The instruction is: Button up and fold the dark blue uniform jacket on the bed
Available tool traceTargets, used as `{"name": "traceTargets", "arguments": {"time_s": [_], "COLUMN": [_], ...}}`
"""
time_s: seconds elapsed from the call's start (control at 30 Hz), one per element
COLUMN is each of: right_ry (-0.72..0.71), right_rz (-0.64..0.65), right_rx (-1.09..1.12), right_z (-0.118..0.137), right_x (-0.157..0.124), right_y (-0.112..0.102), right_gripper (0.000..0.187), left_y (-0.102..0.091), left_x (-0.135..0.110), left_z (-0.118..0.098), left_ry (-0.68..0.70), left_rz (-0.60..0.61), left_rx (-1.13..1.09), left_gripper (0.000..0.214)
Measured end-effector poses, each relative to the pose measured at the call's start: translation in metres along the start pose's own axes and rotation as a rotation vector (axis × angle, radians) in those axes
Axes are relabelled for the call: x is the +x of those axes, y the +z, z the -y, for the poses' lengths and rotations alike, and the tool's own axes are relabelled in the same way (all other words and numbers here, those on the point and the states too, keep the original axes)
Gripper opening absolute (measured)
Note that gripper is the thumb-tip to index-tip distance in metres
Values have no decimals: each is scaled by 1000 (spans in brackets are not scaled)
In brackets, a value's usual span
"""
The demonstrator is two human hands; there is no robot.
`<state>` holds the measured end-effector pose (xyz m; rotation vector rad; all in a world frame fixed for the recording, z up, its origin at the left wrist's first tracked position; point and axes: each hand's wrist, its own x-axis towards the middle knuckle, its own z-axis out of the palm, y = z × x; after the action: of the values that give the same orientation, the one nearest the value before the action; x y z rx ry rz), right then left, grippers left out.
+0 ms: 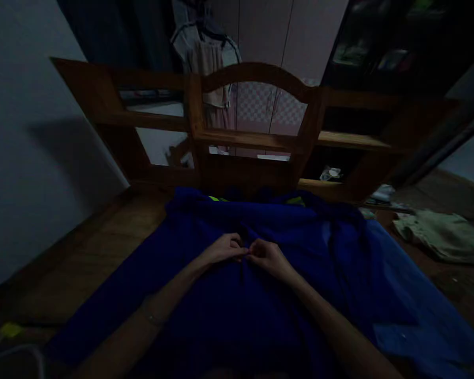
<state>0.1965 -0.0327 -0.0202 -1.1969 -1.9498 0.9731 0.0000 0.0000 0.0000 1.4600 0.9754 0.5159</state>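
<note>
Hands: While two bare forearms reach in from the lower edge, the left hand (pixel 227 248) and the right hand (pixel 269 257) meet fingertip to fingertip near the middle.
Left grip: thumb and forefinger pinch a small bit of the cloth, the other fingers curled; one thin band (pixel 155 319) circles the wrist.
Right grip: thumb and forefinger pinch at the same spot; the dark hides whether any small piece sits between them.
Blue cloth: one large blue cloth (pixel 221 316) lies spread under both hands, a fold raised at the pinch; two lime-green patches (pixel 296 201) show along its far edge.
Bedding: one lighter blue sheet (pixel 403 337) shows beneath the cloth on the right.
Wood: one wooden bed end (pixel 256 141) stands beyond the cloth, with one arched opening at centre and two openings on each side.
Wardrobe: two checkered panels (pixel 254 105) and two handles show through the arch.
Hanging: at least one pale garment (pixel 205 58) hangs in front of it.
Right floor: one crumpled pale cloth (pixel 444 234) lies well apart from the hands.
Lower left: one yellow piece (pixel 10 330), blurred.
</note>
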Motion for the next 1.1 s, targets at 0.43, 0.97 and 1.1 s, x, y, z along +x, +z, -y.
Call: {"name": "traceTargets", "arguments": {"time_s": [0.43, 0.97, 1.1], "right_ry": [-11, 66, 48], "right_rz": [-7, 75, 54], "right_rx": [-79, 46, 14], "right_z": [13, 4, 3], "right_x": [-1, 3, 2], "right_y": [-3, -7, -6], "right_gripper": [16, 21, 18], "left_y": [5, 4, 3], "left_x": [11, 8, 5], "left_z": [15, 11, 9], "left_ry": [-8, 23, 35], "left_rz": [-45, 30, 50], "left_rx": [-12, 7, -8], "left_gripper": [21, 21, 20]}}
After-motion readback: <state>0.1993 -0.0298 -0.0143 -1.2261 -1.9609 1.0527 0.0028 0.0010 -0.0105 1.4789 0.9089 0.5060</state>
